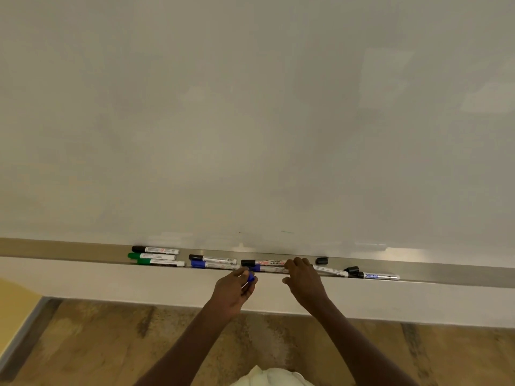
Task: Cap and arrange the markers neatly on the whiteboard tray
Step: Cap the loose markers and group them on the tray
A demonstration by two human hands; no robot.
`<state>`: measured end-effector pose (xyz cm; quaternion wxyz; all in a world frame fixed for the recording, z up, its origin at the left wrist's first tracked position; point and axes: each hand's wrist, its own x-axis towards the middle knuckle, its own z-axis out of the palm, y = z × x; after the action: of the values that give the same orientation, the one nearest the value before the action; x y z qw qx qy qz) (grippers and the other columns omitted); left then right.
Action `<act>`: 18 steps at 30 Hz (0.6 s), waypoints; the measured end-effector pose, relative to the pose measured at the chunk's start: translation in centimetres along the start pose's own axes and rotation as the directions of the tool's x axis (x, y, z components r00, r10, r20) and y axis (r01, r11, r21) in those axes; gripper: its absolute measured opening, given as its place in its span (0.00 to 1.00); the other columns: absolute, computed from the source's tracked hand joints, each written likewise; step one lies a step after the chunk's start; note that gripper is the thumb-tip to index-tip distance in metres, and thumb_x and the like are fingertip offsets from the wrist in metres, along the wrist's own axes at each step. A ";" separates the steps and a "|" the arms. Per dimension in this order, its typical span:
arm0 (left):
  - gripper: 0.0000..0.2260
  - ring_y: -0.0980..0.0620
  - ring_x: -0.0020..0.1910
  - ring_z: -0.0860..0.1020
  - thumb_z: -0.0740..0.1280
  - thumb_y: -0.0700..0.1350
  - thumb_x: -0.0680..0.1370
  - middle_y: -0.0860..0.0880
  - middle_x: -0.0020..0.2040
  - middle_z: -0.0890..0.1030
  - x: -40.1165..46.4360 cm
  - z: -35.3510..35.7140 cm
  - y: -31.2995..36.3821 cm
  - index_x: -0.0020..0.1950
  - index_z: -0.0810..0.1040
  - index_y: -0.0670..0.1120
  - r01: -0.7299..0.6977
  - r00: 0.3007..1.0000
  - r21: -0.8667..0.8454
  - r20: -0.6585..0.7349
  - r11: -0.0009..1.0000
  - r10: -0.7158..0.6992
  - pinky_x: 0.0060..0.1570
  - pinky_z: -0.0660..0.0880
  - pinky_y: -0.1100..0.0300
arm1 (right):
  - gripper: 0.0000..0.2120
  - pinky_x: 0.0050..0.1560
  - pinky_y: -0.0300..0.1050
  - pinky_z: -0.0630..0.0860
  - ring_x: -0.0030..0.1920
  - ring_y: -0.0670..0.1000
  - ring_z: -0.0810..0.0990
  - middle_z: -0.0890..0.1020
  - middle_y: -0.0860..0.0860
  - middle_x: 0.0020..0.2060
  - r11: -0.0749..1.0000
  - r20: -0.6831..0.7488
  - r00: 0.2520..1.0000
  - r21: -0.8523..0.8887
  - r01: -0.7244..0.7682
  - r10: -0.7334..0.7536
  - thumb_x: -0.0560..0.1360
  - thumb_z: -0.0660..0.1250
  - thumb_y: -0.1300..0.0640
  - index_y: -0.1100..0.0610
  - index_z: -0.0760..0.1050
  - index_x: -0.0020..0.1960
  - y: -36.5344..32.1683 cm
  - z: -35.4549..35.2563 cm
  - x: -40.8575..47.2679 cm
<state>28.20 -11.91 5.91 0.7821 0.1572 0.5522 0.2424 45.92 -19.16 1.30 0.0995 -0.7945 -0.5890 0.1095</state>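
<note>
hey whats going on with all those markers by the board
A person is tidying markers on the whiteboard tray. The left hand pinches a blue cap, while the right hand reaches onto a marker in the middle of the tray. Three markers already lie capped at the left; a loose black cap waits further right.
</note>
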 end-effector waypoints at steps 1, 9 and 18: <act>0.09 0.41 0.55 0.78 0.63 0.34 0.78 0.36 0.55 0.78 -0.2 -0.2 0.1 0.57 0.76 0.37 0.000 1.000 -0.012 0.010 1.000 0.000 0.53 0.77 0.52 | 0.16 0.51 0.47 0.74 0.55 0.54 0.73 0.78 0.55 0.55 1.000 0.000 1.000 -0.010 0.006 -0.006 0.74 0.69 0.56 0.58 0.71 0.60 0.0 0.1 0.1; 0.11 0.42 0.54 0.80 0.65 0.36 0.77 0.35 0.56 0.80 -0.1 -1.7 0.5 0.58 0.75 0.35 -0.042 0.999 -0.136 -0.026 0.990 0.038 0.48 0.79 0.54 | 0.09 0.45 0.44 0.73 0.50 0.52 0.73 0.77 0.54 0.50 0.993 -0.048 0.997 0.095 0.065 -0.061 0.74 0.66 0.64 0.58 0.75 0.53 0.3 -1.1 0.6; 0.10 0.47 0.47 0.81 0.67 0.36 0.76 0.37 0.52 0.80 0.2 -1.0 1.2 0.57 0.74 0.37 -0.099 0.994 -0.295 -0.076 0.950 0.080 0.50 0.79 0.55 | 0.05 0.41 0.41 0.72 0.42 0.48 0.71 0.76 0.51 0.44 0.962 -0.229 0.967 0.217 0.163 -0.112 0.74 0.67 0.65 0.57 0.77 0.47 -0.6 -2.8 -1.2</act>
<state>27.06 -10.81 6.02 0.7672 0.0544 0.5260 0.3630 45.89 -20.24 4.21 0.2627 -0.7412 -0.6119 0.0846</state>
